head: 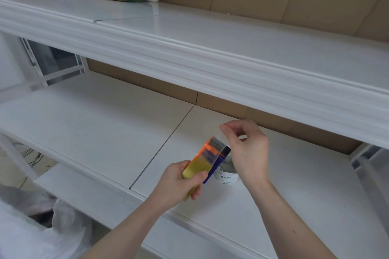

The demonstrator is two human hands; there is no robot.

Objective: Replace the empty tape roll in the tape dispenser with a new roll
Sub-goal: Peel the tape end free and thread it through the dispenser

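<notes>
We've got the tape dispenser (202,164) clamped in our left hand (179,183), over the lower shelf (105,124). Right hand (246,149) pinches thumb & forefinger above it, prob on a tape end, can't tell, too clear to see. White roll (226,174) sits behind the dispenser, half hidden; can't tell if it's seated or on the shelf. Looks like threading's left. Dispenser's blurred.

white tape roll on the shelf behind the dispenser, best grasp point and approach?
Probably the outer wall of the tape roll, pinched across its width from above and the right. It stands on end on the lower shelf, core opening up, so the rim is exposed there. The dispenser in the left hand blocks its left side; the right hand hovers over it.
</notes>
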